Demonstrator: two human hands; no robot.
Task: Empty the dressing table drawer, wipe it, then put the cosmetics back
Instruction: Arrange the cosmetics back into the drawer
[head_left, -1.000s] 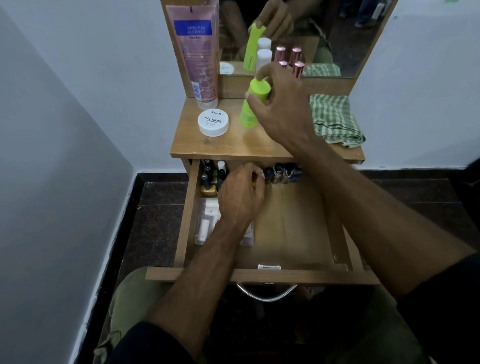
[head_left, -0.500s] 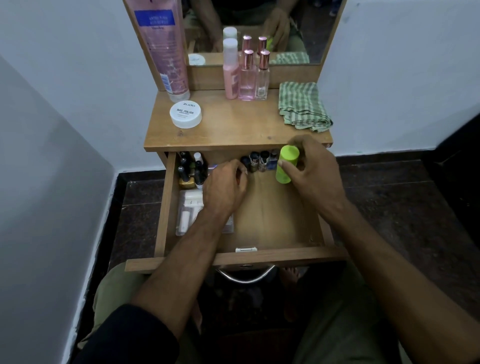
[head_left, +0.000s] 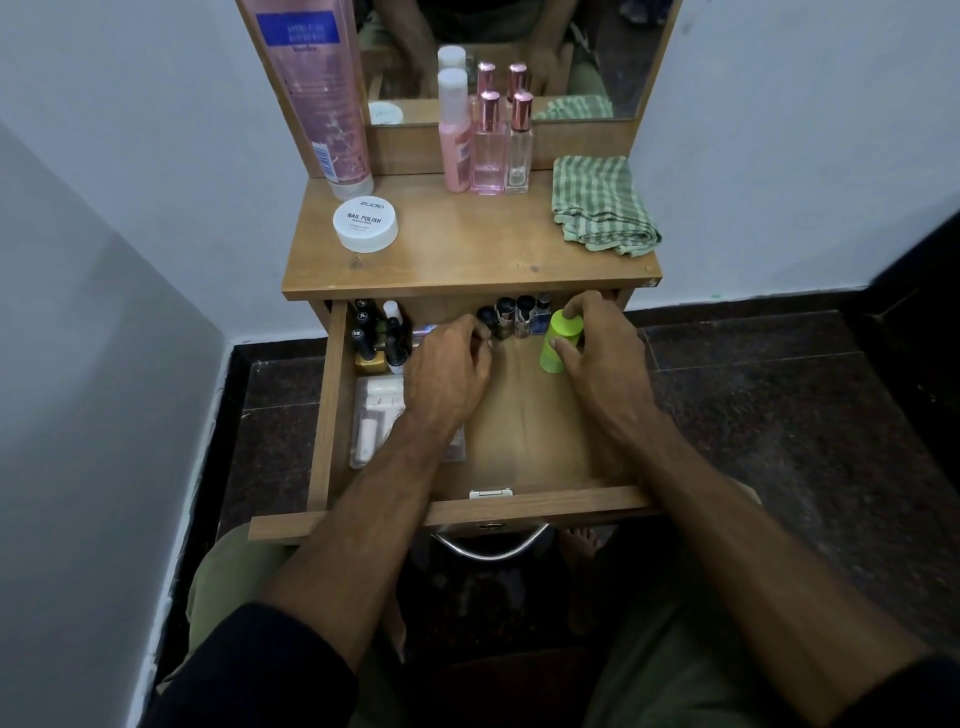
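- right hand (head_left: 602, 364) grasps lime-green bottle (head_left: 558, 340), thumb on its side, fingers over the cap; bottle upright at back right of open drawer (head_left: 524, 431)
- left hand (head_left: 447, 371) fingers curled at dark nail polish row (head_left: 511, 319); grip unclear
- more polish bottles (head_left: 374, 338) back left, clear packet (head_left: 376, 421) below them
- worktop (head_left: 467, 260): white nail polish jar (head_left: 365, 223), pink bottles (head_left: 480, 140), green checked cloth (head_left: 602, 205)

Around your work area you have a pale wall (head_left: 130, 218) running down the left side and another white wall (head_left: 810, 130) on the right. Below them lies a dark speckled stone floor (head_left: 789, 426) with a black skirting band (head_left: 228, 415) along the left wall's base. Olive-green trousers (head_left: 234, 577) show at the bottom, on both sides.
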